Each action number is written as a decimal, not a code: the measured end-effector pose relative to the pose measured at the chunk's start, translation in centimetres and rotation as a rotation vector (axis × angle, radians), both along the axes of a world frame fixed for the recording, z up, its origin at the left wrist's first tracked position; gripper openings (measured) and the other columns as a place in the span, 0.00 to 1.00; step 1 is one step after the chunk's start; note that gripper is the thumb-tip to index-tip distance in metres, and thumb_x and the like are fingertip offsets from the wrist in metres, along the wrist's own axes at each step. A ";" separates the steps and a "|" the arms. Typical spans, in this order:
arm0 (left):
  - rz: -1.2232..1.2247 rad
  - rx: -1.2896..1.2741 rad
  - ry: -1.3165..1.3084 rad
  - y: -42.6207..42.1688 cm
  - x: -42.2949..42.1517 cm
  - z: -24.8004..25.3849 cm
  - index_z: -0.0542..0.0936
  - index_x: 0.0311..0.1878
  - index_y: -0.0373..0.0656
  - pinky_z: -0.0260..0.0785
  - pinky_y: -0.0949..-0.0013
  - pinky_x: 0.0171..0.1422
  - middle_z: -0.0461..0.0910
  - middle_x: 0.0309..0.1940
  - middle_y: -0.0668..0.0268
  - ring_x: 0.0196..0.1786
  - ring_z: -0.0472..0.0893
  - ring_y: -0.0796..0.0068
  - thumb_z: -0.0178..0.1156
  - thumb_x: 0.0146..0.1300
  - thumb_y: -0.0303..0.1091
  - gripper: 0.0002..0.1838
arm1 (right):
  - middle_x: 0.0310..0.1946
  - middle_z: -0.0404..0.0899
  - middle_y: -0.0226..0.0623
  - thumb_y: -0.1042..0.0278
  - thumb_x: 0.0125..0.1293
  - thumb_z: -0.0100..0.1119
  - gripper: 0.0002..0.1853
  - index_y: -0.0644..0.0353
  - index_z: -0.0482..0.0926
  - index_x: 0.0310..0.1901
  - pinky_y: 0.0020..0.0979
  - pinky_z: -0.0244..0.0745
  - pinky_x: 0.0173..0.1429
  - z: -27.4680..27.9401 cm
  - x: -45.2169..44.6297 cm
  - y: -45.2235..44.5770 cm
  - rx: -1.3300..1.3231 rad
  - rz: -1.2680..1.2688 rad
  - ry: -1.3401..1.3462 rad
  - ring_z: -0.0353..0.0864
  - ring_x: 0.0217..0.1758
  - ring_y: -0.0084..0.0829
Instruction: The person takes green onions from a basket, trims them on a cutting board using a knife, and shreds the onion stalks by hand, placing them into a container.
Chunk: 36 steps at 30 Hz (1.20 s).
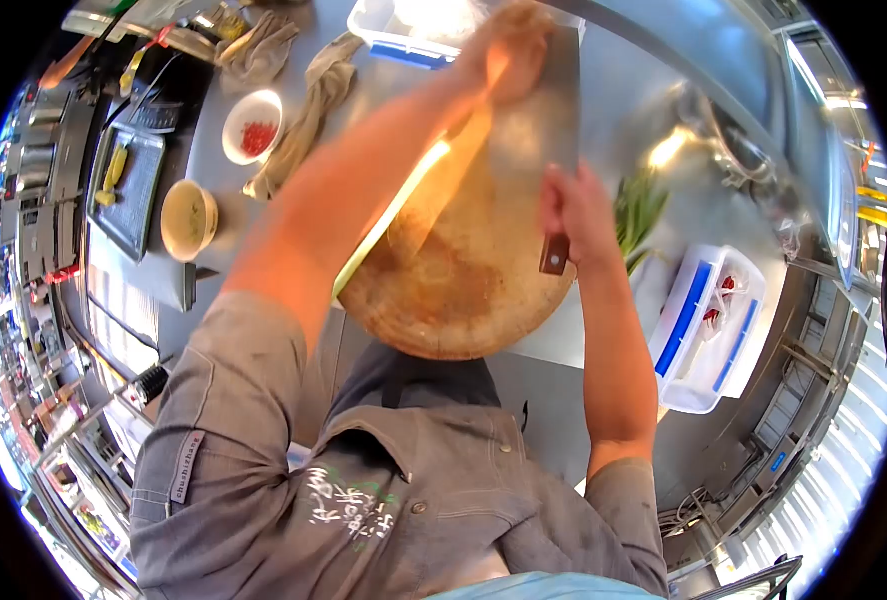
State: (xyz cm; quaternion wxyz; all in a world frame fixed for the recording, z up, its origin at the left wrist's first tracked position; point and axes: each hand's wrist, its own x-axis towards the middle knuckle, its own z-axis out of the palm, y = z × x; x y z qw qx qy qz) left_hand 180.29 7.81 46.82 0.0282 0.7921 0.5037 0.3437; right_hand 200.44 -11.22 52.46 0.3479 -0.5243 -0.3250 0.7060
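room to pass: over lower round board (463,315), frame centre; left forearm (358,190) bars upper left, right hand (580,215) centre-right.

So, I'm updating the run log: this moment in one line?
left hand: far side, blurred; right hand: gripping brown handle; round board: beneath handle; green leaves: right of board

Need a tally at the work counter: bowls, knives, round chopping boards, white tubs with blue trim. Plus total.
Bowls: 2 (white bowl, tan bowl)
Knives: 1 (brown-handled knife)
Round boards: 1 (wooden board)
White tubs, blue trim: 2 (far tub, right-side tub)
Total: 6
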 end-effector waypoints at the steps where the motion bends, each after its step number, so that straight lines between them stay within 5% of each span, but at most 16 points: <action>1: 0.068 -0.121 0.080 2.2 -1.3 0.1 0.83 0.59 0.38 0.70 0.51 0.75 0.83 0.60 0.48 0.67 0.79 0.44 0.58 0.74 0.33 0.15 | 0.23 0.69 0.28 0.66 0.80 0.56 0.09 0.55 0.66 0.43 0.31 0.68 0.22 -0.3 0.0 0.3 -0.003 -0.014 -0.010 0.65 0.15 0.21; 5: 0.140 -0.329 0.214 5.3 -6.0 0.4 0.86 0.54 0.41 0.73 0.52 0.71 0.87 0.52 0.54 0.62 0.83 0.47 0.59 0.75 0.35 0.12 | 0.23 0.68 0.28 0.66 0.79 0.54 0.07 0.55 0.66 0.45 0.31 0.69 0.23 0.9 1.0 -3.8 -0.128 -0.098 -0.070 0.65 0.15 0.21; 9: -0.083 -0.053 0.208 1.3 -10.7 -0.2 0.88 0.46 0.45 0.76 0.53 0.67 0.90 0.44 0.61 0.54 0.87 0.52 0.60 0.78 0.41 0.12 | 0.23 0.69 0.29 0.69 0.79 0.54 0.05 0.55 0.68 0.46 0.29 0.67 0.21 3.0 2.7 -11.6 -0.195 -0.194 -0.145 0.65 0.15 0.21; 12: -0.197 -0.090 0.196 -3.6 -12.9 -1.5 0.88 0.46 0.44 0.71 0.52 0.72 0.89 0.49 0.60 0.60 0.85 0.55 0.57 0.80 0.46 0.17 | 0.24 0.71 0.29 0.71 0.78 0.54 0.05 0.58 0.72 0.52 0.29 0.68 0.23 3.6 3.3 -17.6 -0.172 -0.229 -0.255 0.67 0.16 0.22; 13: -0.167 0.057 0.030 -3.9 -12.8 -4.1 0.86 0.40 0.43 0.70 0.47 0.68 0.87 0.40 0.58 0.54 0.83 0.50 0.54 0.80 0.46 0.19 | 0.25 0.73 0.29 0.72 0.78 0.53 0.09 0.60 0.75 0.56 0.29 0.70 0.26 3.7 3.2 -19.5 -0.133 -0.207 -0.356 0.70 0.18 0.22; 15: -0.249 -0.423 0.178 -5.1 -13.4 -1.6 0.85 0.51 0.41 0.64 0.50 0.80 0.86 0.49 0.55 0.62 0.82 0.51 0.51 0.83 0.46 0.20 | 0.27 0.75 0.30 0.74 0.77 0.53 0.16 0.61 0.75 0.64 0.29 0.72 0.29 3.2 2.2 -22.7 0.015 -0.156 -0.595 0.71 0.22 0.23; 17: -0.252 -0.433 0.136 -8.2 -12.9 -0.7 0.84 0.54 0.40 0.61 0.46 0.82 0.86 0.51 0.52 0.64 0.80 0.47 0.48 0.84 0.49 0.23 | 0.29 0.76 0.31 0.76 0.76 0.53 0.23 0.62 0.75 0.71 0.30 0.73 0.33 3.0 1.1 -24.1 0.200 -0.112 -0.823 0.73 0.25 0.23; 19: -0.217 -0.152 -0.072 -11.3 -12.8 -1.0 0.84 0.57 0.41 0.64 0.45 0.80 0.86 0.57 0.50 0.65 0.81 0.46 0.53 0.82 0.45 0.19 | 0.35 0.80 0.34 0.80 0.70 0.55 0.33 0.61 0.72 0.78 0.34 0.75 0.40 2.8 0.2 -24.8 0.518 0.043 -1.160 0.77 0.34 0.26; 23: 0.059 -0.194 -0.116 -19.7 -15.8 1.8 0.85 0.62 0.43 0.71 0.46 0.72 0.87 0.57 0.50 0.59 0.84 0.42 0.63 0.74 0.35 0.16 | 0.37 0.78 0.35 0.80 0.64 0.60 0.38 0.48 0.75 0.77 0.40 0.77 0.41 -0.9 0.9 -26.6 0.609 0.198 -1.420 0.81 0.36 0.40; 24: 0.140 0.009 -0.160 -22.7 -16.3 0.3 0.85 0.63 0.45 0.71 0.46 0.72 0.85 0.58 0.48 0.62 0.82 0.40 0.65 0.74 0.40 0.19 | 0.35 0.77 0.34 0.80 0.63 0.61 0.39 0.42 0.76 0.77 0.40 0.76 0.40 -2.2 1.6 -26.8 0.667 0.194 -1.431 0.80 0.35 0.40; 25: 0.274 -0.195 0.037 -26.6 -16.2 2.0 0.80 0.70 0.45 0.66 0.45 0.77 0.78 0.67 0.45 0.71 0.75 0.39 0.67 0.72 0.49 0.28 | 0.35 0.77 0.34 0.80 0.63 0.61 0.39 0.42 0.76 0.77 0.40 0.76 0.40 -2.9 2.3 -26.9 0.684 0.188 -1.424 0.80 0.35 0.40; 27: 0.413 -0.574 0.240 -32.9 -15.2 2.6 0.55 0.86 0.44 0.55 0.46 0.85 0.57 0.82 0.43 0.82 0.60 0.39 0.68 0.68 0.60 0.53 | 0.34 0.75 0.34 0.80 0.64 0.62 0.39 0.40 0.76 0.77 0.40 0.75 0.39 -3.5 3.6 -26.6 0.835 0.239 -1.446 0.79 0.34 0.39; 31: 0.427 -0.798 0.314 -39.3 -14.2 2.6 0.49 0.87 0.45 0.61 0.47 0.82 0.58 0.81 0.42 0.81 0.63 0.39 0.67 0.67 0.62 0.57 | 0.32 0.72 0.34 0.79 0.66 0.61 0.36 0.38 0.78 0.75 0.40 0.74 0.39 -4.2 6.1 -25.2 0.857 0.366 -1.468 0.77 0.33 0.39; 33: 0.430 -0.655 0.252 -40.3 -14.6 1.3 0.52 0.85 0.42 0.70 0.47 0.73 0.65 0.76 0.44 0.74 0.71 0.42 0.70 0.64 0.59 0.56 | 0.31 0.70 0.33 0.78 0.68 0.60 0.32 0.40 0.80 0.73 0.42 0.73 0.39 -4.2 6.5 -23.3 0.951 0.383 -1.381 0.75 0.33 0.40; 36: 0.472 -0.857 0.272 -40.8 -14.3 2.5 0.53 0.85 0.42 0.74 0.46 0.69 0.70 0.73 0.47 0.72 0.74 0.43 0.67 0.66 0.51 0.51 | 0.40 0.76 0.37 0.76 0.69 0.61 0.28 0.44 0.81 0.71 0.42 0.76 0.47 -4.6 6.7 -21.9 0.934 0.402 -1.359 0.79 0.43 0.42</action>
